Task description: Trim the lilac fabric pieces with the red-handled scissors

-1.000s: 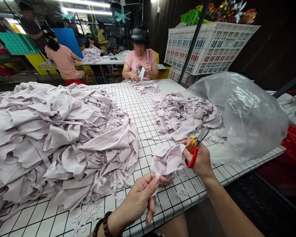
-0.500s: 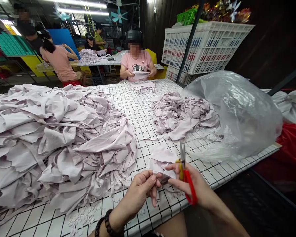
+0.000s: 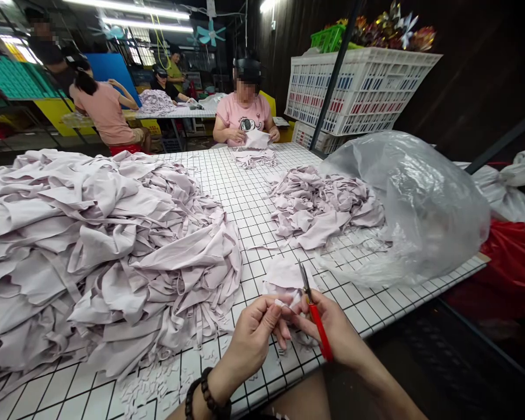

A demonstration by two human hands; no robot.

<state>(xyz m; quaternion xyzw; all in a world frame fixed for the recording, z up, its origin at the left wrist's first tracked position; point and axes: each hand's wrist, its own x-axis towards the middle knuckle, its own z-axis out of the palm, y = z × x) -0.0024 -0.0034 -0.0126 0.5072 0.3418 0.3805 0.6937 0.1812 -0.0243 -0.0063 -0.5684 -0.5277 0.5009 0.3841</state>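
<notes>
My left hand (image 3: 258, 326) pinches the edge of a pale lilac fabric piece (image 3: 284, 271) between thumb and fingers. The piece lies on the grid-patterned table (image 3: 227, 175), its near end raised at my fingertips. Red-handled scissors (image 3: 317, 324) sit in my right hand (image 3: 332, 326), blades pointing away from me and up to the left. The fingertips of my right hand meet the fabric close to my left hand. Part of the fabric is hidden behind the fingers.
A large heap of lilac fabric pieces (image 3: 114, 245) covers the left side. A smaller pile (image 3: 324, 204) lies ahead, beside a big clear plastic bag (image 3: 424, 204). Small cut scraps (image 3: 153, 379) litter the near edge. Across the table a person (image 3: 245, 114) handles similar fabric near white crates (image 3: 359, 87).
The scissors have turned in my right hand, the blades tilting left and lower. My two hands are closer together at the fabric. The person opposite has lowered their fabric.
</notes>
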